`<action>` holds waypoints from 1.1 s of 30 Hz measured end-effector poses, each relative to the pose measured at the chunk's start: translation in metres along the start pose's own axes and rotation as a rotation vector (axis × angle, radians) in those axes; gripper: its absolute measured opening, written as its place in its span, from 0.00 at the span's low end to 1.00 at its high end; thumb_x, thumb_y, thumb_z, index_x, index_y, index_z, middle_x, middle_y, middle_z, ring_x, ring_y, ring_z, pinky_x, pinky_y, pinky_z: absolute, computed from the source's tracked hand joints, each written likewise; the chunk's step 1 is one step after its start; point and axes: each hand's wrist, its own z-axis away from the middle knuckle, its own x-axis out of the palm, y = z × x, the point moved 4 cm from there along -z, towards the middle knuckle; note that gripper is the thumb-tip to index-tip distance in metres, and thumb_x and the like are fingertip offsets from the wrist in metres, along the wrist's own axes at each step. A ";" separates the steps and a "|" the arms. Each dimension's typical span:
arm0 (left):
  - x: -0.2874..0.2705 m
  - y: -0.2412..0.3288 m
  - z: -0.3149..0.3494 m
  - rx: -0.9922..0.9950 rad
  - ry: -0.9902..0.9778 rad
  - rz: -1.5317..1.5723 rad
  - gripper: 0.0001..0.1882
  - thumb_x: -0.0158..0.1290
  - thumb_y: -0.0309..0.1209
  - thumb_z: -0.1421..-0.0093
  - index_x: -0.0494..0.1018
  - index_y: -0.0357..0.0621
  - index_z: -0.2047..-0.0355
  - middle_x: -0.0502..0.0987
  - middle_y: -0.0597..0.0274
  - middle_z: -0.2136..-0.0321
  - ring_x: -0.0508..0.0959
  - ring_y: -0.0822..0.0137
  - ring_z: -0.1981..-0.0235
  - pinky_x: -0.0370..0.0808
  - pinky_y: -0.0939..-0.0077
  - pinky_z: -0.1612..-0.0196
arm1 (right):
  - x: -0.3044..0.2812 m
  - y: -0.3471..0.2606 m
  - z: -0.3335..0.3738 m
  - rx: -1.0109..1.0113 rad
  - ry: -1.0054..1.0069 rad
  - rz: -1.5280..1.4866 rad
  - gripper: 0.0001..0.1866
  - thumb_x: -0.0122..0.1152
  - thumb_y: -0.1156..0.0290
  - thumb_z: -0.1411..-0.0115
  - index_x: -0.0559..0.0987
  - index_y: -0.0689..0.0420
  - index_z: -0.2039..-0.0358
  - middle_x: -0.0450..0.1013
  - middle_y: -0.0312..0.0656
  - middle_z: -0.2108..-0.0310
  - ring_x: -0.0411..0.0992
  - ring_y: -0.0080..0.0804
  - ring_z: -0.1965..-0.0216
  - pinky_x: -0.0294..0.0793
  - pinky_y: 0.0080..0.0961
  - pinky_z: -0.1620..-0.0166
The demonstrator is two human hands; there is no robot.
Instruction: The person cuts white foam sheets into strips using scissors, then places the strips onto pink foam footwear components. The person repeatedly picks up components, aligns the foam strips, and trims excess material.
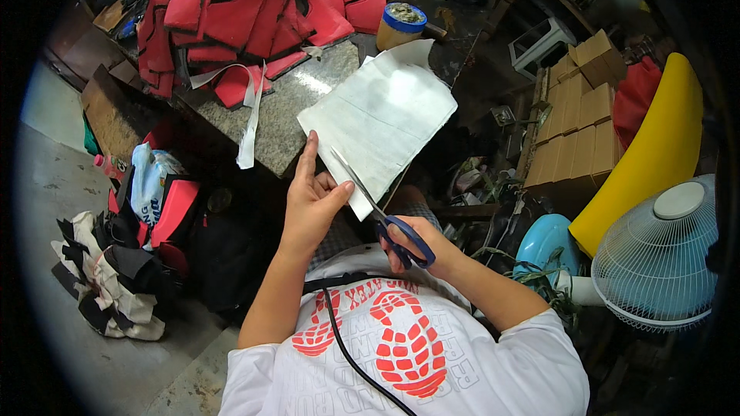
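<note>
A white sheet (378, 123) of cloth or thin material slants up from my lap, its far part over the table's edge. My left hand (308, 204) pinches its near left edge between thumb and fingers, the index finger stretched along the edge. My right hand (424, 245) grips a pair of scissors (379, 214) with dark blue handles. The blades lie along the near end of the sheet, close to my left thumb, pointing away and to the left. A narrow part of the sheet shows on the left side of the blades.
Red pieces with black trim (247, 8) are heaped on the speckled stone tabletop (285, 135). Beside them lie a white strip (250, 119) and a blue-rimmed jar (402, 25). At right stand brown boxes (574, 146), a yellow roll (655, 146) and a fan (663, 262). Scraps (116, 277) lie left.
</note>
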 end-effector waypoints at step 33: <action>-0.017 -0.001 0.005 0.018 0.061 0.062 0.44 0.55 0.19 0.40 0.42 0.34 0.30 0.73 0.64 0.71 0.72 0.78 0.71 0.72 0.82 0.66 | 0.012 -0.010 -0.021 0.021 0.000 0.003 0.24 0.56 0.47 0.35 0.72 0.59 0.70 0.70 0.36 0.83 0.70 0.23 0.83 0.69 0.18 0.77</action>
